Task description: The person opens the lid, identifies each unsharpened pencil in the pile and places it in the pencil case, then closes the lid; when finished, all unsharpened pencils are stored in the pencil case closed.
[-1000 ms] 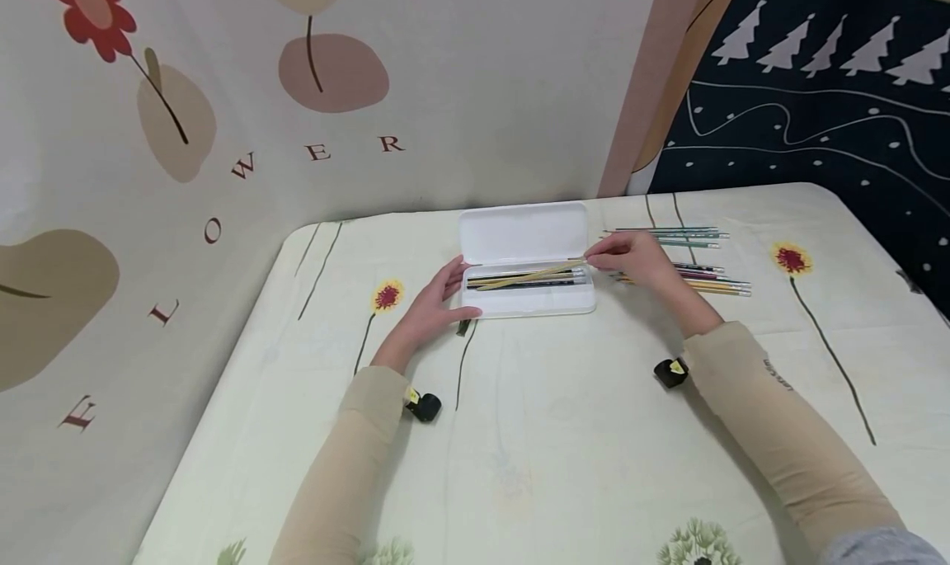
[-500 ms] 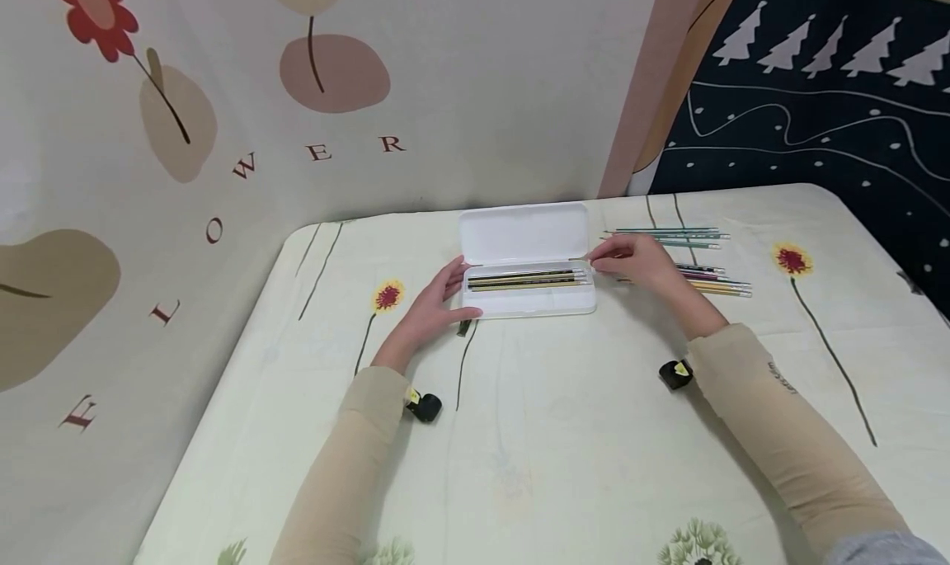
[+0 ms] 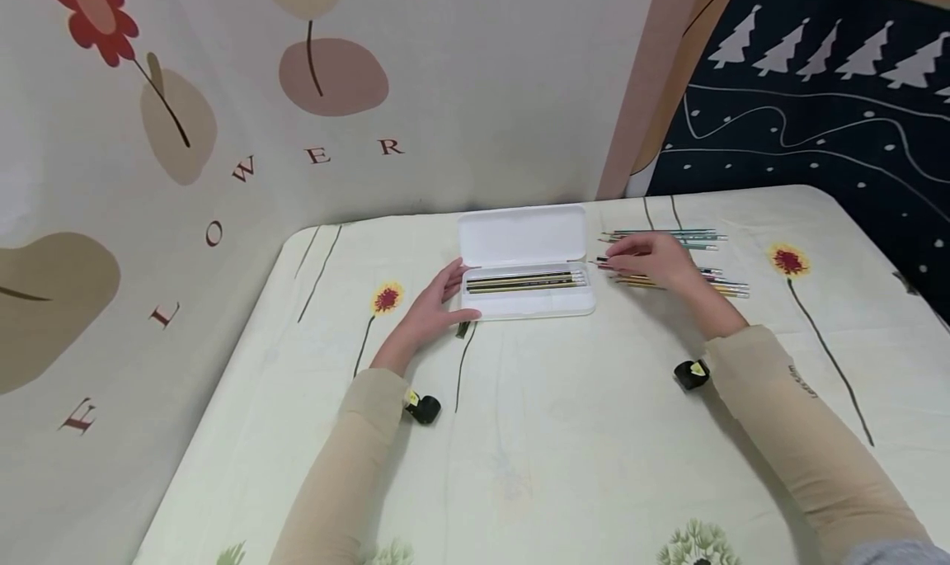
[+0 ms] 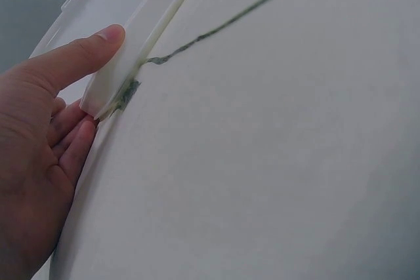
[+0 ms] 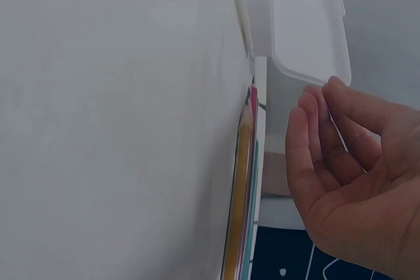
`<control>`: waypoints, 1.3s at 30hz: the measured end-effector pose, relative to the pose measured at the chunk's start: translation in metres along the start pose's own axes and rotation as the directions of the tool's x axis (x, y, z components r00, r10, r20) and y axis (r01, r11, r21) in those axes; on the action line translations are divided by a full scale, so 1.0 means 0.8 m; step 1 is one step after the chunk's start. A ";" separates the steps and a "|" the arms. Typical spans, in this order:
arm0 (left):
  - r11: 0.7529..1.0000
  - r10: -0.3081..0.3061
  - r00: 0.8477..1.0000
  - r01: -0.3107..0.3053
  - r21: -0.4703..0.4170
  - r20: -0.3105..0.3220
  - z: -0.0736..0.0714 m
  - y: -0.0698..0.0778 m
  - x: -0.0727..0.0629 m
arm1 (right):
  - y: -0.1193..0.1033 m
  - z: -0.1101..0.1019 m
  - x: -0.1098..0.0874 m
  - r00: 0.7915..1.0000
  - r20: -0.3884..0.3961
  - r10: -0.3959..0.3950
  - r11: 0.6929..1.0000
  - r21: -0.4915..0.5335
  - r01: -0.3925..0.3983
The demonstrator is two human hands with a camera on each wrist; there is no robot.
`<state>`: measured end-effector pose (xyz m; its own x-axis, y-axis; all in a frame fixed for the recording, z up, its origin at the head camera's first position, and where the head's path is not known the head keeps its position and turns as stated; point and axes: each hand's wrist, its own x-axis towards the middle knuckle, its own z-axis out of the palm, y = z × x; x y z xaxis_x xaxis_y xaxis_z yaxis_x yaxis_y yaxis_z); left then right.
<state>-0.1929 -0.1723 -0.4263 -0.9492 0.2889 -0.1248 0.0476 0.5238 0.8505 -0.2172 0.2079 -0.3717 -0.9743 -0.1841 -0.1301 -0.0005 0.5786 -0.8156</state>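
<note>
A white pencil case (image 3: 529,305) lies with its lid (image 3: 523,235) raised, and several black-and-yellow pencils (image 3: 525,282) rest inside it. My left hand (image 3: 433,308) holds the case at its left end. In the left wrist view the thumb of that hand (image 4: 39,129) is on the near corner of the case (image 4: 108,80), with the other fingertips beneath it. To the right of the case, my right hand (image 3: 653,260) hovers over loose pencils (image 3: 731,289). The right wrist view shows that hand (image 5: 354,155) holding nothing, fingers loosely bent beside a yellow pencil (image 5: 239,195).
Behind the right hand lies a group of teal pencils (image 3: 701,233). Dark, red and yellow pencils lie nearer. A flowered cloth (image 3: 534,433) covers the table. A printed curtain (image 3: 475,95) hangs along the back and left, and a dark cloth with trees (image 3: 809,111) hangs at the right.
A yellow pencil pinched by my right hand, slanting over the case, was let go and now lies among the others inside. My right hand has moved right to the loose pencils; the left stayed.
</note>
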 end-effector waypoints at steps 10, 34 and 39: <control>1.000 0.000 1.000 0.000 -0.013 -0.003 0.001 0.000 0.000 | 0.014 -0.019 -0.007 0.999 -0.040 0.023 1.000 -0.005 -0.023; 1.000 0.007 1.000 -0.008 -0.014 -0.009 0.001 0.001 -0.002 | 0.059 -0.068 -0.030 0.982 -0.151 0.116 0.993 0.014 -0.115; 1.000 0.013 1.000 -0.013 -0.013 -0.008 0.000 0.003 -0.003 | 0.070 -0.076 -0.032 0.973 -0.175 0.151 0.988 -0.003 -0.154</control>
<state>-0.1904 -0.1713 -0.4240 -0.9510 0.2890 -0.1095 0.0560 0.5096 0.8586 -0.2057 0.2934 -0.3797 -0.9874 0.0476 -0.1509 0.1489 0.6023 -0.7843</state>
